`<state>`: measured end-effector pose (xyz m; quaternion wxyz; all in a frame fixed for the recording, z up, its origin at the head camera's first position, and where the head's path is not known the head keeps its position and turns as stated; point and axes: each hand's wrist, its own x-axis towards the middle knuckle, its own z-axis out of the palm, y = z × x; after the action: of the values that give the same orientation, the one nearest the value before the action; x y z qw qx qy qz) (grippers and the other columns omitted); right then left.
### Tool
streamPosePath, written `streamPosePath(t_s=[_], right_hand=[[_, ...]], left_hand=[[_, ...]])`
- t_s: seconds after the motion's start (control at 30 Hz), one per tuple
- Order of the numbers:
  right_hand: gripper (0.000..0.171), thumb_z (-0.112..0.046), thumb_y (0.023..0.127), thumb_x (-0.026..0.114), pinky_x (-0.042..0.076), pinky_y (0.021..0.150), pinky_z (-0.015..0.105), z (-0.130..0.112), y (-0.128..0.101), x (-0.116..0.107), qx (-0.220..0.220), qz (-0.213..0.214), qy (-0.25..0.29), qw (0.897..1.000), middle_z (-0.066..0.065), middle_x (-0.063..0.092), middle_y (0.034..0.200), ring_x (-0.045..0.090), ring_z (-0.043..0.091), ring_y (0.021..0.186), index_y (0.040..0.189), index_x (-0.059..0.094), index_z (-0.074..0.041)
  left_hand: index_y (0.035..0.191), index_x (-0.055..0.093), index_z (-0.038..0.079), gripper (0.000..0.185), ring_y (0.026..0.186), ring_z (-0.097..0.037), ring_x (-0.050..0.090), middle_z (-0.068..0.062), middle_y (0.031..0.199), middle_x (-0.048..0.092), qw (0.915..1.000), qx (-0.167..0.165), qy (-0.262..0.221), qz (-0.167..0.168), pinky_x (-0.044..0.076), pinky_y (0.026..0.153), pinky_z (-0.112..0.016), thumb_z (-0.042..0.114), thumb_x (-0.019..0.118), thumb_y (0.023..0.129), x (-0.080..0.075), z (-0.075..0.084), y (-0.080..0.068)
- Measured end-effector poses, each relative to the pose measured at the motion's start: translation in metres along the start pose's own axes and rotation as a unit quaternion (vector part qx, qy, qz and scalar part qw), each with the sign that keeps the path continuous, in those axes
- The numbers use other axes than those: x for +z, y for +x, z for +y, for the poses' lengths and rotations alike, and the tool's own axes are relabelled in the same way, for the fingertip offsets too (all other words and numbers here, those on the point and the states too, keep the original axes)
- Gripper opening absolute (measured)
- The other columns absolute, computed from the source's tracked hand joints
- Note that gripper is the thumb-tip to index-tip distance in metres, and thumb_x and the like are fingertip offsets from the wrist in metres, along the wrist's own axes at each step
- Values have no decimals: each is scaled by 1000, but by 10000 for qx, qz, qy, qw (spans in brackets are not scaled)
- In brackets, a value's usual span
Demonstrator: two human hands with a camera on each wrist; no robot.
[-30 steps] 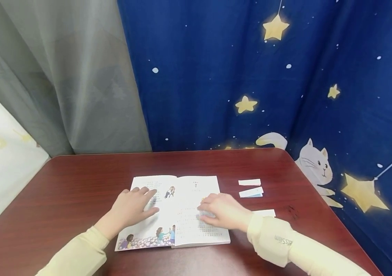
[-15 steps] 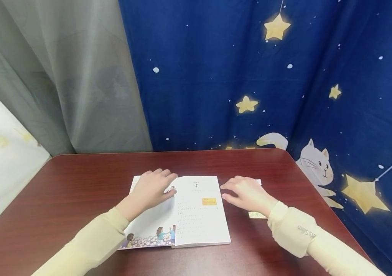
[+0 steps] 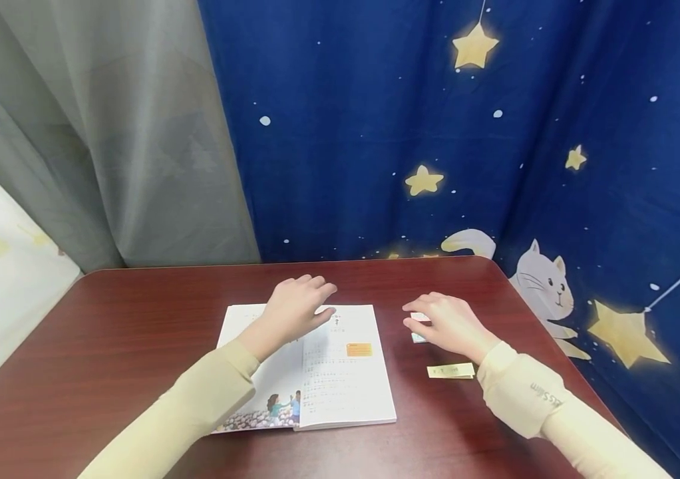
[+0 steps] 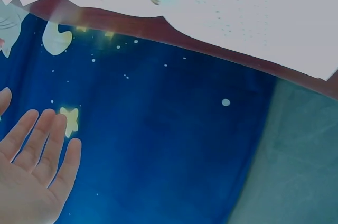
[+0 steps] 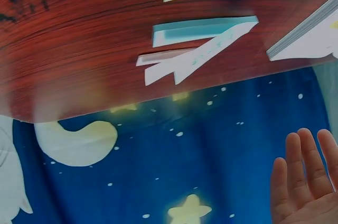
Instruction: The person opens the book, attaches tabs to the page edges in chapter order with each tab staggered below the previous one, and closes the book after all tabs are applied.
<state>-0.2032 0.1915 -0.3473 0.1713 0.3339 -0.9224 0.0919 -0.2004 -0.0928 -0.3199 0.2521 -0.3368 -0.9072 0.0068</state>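
An open picture book (image 3: pixel 316 372) lies flat on the dark red table (image 3: pixel 136 346), with an orange sticky note (image 3: pixel 358 349) on its right page. My left hand (image 3: pixel 295 309) hovers over the book's top edge, fingers straight and holding nothing; its fingers (image 4: pixel 37 145) show spread in the left wrist view. My right hand (image 3: pixel 444 322) hangs open just right of the book, over small bookmark strips (image 5: pixel 200 44) that it partly hides in the head view. A yellow strip (image 3: pixel 450 370) lies beside my right sleeve.
A blue star-and-cat curtain (image 3: pixel 436 133) hangs close behind the table, a grey curtain (image 3: pixel 106 133) at the left. The table's back edge and rounded right corner are near both hands.
Both hands lifted off the book's pages. The left moved up and right to the book's top edge; the right went right, off the page, to the strips, uncovering the orange note.
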Motion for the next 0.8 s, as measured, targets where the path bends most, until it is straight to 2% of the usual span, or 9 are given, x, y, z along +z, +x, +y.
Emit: streamPosePath(t_s=[0.2,0.57,0.8], right_hand=[[30,-34,79,62,47,69,36,13,-1,-1,383,-60,27,9992,1,63,95,57,17,88,101,67,-13],[31,-31,79,63,46,71,41,36,-6,3,879,-254,52,9958,4,63,97,57,21,90,103,65,-11],[28,-29,79,64,46,71,43,50,-10,10,1180,-338,52,9924,4,63,94,58,22,87,102,65,-11]], left_hand=[[97,63,14,24,69,-16,52,1,82,57,9998,52,-154,105,42,52,-27,29,61,78,11,10,20],[94,64,17,20,71,-15,53,4,82,57,9996,116,-213,147,43,53,-27,30,60,79,41,34,54],[93,65,19,18,73,-15,54,4,84,57,9992,72,-361,-128,45,56,-27,29,59,80,59,49,74]])
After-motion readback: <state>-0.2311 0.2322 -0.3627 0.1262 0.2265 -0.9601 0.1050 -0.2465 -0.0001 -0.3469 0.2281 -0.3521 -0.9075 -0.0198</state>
